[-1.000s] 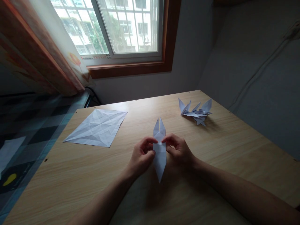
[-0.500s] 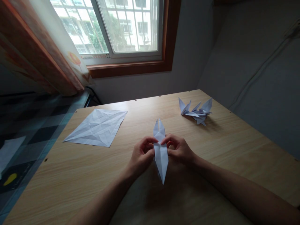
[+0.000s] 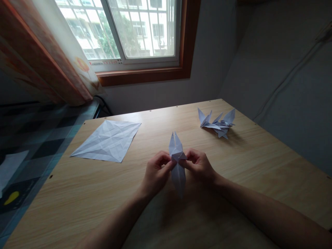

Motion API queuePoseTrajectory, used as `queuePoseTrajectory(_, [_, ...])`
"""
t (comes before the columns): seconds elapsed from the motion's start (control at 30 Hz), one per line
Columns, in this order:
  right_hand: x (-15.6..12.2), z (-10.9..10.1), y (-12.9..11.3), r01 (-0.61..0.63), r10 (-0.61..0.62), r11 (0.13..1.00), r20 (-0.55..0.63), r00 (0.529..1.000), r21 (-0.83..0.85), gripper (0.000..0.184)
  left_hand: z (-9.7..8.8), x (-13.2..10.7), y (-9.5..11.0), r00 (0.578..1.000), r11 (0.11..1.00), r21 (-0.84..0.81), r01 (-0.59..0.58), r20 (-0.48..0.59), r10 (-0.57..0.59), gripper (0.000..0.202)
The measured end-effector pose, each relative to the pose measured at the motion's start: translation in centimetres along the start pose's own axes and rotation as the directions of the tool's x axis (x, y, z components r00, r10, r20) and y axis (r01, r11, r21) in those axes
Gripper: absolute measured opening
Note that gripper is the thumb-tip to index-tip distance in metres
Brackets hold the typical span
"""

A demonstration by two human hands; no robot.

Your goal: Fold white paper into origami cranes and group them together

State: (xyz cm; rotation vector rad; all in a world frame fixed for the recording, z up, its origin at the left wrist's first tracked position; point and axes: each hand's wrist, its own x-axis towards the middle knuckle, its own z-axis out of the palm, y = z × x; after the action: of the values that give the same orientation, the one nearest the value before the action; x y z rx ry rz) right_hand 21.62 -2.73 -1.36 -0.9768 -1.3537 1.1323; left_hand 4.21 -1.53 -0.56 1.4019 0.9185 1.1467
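The left hand (image 3: 158, 169) pinches the near edge of a slim folded paper (image 3: 178, 178) at its middle, thumb against forefinger, and the right hand (image 3: 198, 166) pinches the opposite edge the same way. The piece sits between them, apparently held just off the tabletop (image 3: 103, 211), with shadow below; two narrow points rise side by side at the top and one broader, darker point hangs down.

Half a second ago a long, bright front flap ran down from the fingers; now that face is out of sight, a short band lies across the middle, jutting a little to the right, and both thumbs have come up to its lower edge. I read this as the front flap being turned upward, with the crease only partly set.

To the left, a dark patch (image 3: 23, 193) on a checked cloth (image 3: 52, 148) bears a yellow shape (image 3: 11, 198) and a row of marks, too small to read. Farther back, a creased sheet (image 3: 110, 141) lies flat at left, and a cluster of folded paper (image 3: 220, 127) stands at right, neither showing writing. Along the bottom of the window (image 3: 150, 31) runs a printed strip (image 3: 105, 63), red and dark, its lettering illegible; no brand can be made out anywhere
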Motion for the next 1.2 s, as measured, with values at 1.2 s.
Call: queuePoseTrajectory(1.2, [-0.41,0.64,-0.12,-0.130,0.122,0.988,0.095,0.988,0.089,0.028,0.34,-0.01,-0.04,0.998,0.981,-0.182,0.066,0.024,-0.063,0.028])
